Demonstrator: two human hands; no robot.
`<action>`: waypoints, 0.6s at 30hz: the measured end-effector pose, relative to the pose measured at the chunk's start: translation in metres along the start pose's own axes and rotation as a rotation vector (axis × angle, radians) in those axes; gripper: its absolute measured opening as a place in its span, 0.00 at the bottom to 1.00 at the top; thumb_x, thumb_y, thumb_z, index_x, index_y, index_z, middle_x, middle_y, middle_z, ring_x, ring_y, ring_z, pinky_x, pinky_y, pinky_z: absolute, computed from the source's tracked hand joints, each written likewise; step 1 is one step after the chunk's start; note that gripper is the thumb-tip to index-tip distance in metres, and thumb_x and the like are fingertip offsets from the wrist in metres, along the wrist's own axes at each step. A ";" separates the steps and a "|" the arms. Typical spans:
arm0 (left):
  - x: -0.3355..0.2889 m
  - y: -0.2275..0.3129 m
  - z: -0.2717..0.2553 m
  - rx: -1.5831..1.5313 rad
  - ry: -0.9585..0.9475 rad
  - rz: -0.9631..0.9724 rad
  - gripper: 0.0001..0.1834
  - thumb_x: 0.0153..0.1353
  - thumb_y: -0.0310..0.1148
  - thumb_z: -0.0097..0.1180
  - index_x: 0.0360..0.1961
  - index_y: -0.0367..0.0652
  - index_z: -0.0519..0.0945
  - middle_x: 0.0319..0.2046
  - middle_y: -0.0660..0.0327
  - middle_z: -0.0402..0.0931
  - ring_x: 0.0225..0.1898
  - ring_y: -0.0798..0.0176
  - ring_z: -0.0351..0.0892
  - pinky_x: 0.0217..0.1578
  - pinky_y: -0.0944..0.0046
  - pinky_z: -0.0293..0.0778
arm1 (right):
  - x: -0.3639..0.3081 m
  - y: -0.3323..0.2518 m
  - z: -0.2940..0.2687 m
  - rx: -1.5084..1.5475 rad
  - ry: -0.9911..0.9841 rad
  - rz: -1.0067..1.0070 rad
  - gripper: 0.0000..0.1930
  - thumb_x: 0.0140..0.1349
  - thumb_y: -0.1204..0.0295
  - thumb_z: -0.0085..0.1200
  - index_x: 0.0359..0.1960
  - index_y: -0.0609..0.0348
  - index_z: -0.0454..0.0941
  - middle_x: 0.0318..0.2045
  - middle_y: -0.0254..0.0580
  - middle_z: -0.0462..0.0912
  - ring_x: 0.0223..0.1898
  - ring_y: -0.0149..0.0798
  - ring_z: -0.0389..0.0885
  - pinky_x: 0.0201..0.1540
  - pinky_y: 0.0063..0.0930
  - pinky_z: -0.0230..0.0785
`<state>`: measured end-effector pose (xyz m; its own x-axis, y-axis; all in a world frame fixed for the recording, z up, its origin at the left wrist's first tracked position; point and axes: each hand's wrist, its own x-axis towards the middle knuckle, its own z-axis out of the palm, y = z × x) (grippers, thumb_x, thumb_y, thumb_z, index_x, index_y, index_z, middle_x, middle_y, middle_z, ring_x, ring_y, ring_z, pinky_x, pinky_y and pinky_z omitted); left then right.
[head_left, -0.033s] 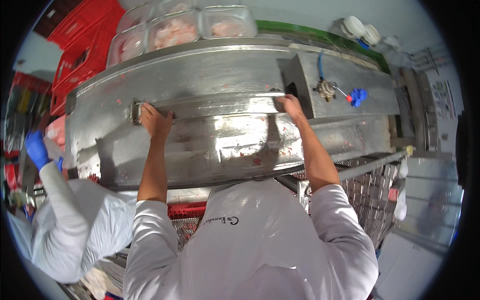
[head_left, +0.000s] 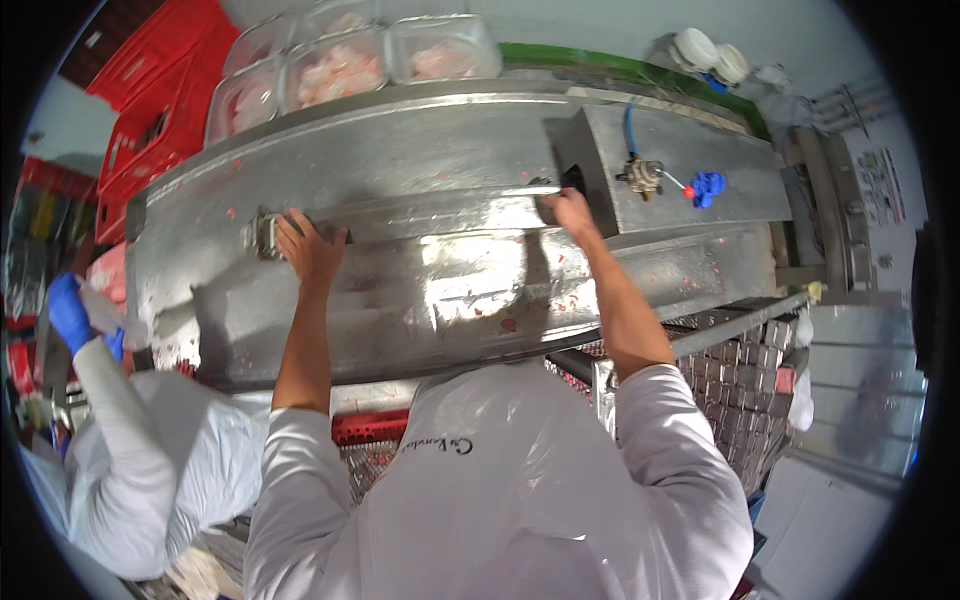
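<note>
A long, narrow metal mould (head_left: 440,213) lies across the steel worktable, its shiny side catching the light. At its left end, my left hand (head_left: 312,250) is bent over it, fingers on the far side and thumb to the right. Just left of those fingers a small metal bracket (head_left: 264,236) sits on the table. My right hand (head_left: 572,212) is closed around the mould's right end, close to a dark opening in the side of a steel box (head_left: 690,150). What lies under both palms is hidden.
Clear tubs (head_left: 443,62) of pale pink meat stand behind the worktable (head_left: 390,300), beside red crates (head_left: 165,110). A valve with a lever (head_left: 645,177) and a crumpled blue glove (head_left: 707,188) are on the box. At left, a co-worker's blue-gloved hand (head_left: 70,312) holds something pale. Metal moulds (head_left: 735,365) are stacked at right.
The view has shifted slightly. My hands stay at the same two ends of the mould, with the left fingers a little more spread.
</note>
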<state>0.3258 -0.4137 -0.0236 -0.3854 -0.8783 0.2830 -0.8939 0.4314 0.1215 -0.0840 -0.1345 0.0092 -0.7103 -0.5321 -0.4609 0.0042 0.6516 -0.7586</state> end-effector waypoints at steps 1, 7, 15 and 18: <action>-0.003 0.004 0.010 -0.069 0.030 0.155 0.59 0.53 0.54 0.71 0.75 0.32 0.52 0.74 0.36 0.48 0.76 0.34 0.46 0.71 0.34 0.43 | -0.004 -0.005 0.013 -0.023 0.154 -0.096 0.33 0.58 0.61 0.62 0.60 0.75 0.72 0.54 0.56 0.80 0.57 0.46 0.77 0.61 0.36 0.66; -0.022 0.108 0.060 -0.227 -0.176 0.655 0.57 0.54 0.60 0.68 0.77 0.50 0.52 0.74 0.45 0.51 0.75 0.39 0.48 0.71 0.31 0.45 | -0.015 -0.027 -0.037 -0.241 0.450 -0.473 0.35 0.59 0.63 0.59 0.66 0.66 0.66 0.56 0.60 0.77 0.60 0.57 0.74 0.66 0.50 0.62; -0.009 0.129 0.060 -0.103 -0.395 0.610 0.50 0.60 0.58 0.64 0.78 0.62 0.52 0.76 0.46 0.47 0.77 0.42 0.44 0.70 0.25 0.42 | -0.050 -0.026 -0.166 -1.036 0.559 -0.038 0.29 0.65 0.57 0.53 0.64 0.60 0.66 0.59 0.63 0.76 0.62 0.61 0.74 0.66 0.56 0.60; -0.017 0.120 0.043 -0.119 -0.405 0.543 0.49 0.61 0.55 0.64 0.78 0.60 0.53 0.77 0.45 0.44 0.78 0.42 0.41 0.71 0.26 0.41 | -0.065 -0.039 -0.103 -0.642 0.491 -0.083 0.30 0.66 0.60 0.53 0.66 0.59 0.63 0.61 0.67 0.72 0.60 0.67 0.74 0.65 0.55 0.65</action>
<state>0.2153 -0.3563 -0.0545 -0.8477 -0.5288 -0.0418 -0.5274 0.8318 0.1734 -0.1112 -0.0695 0.1160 -0.9189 -0.3916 -0.0468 -0.3610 0.8829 -0.3003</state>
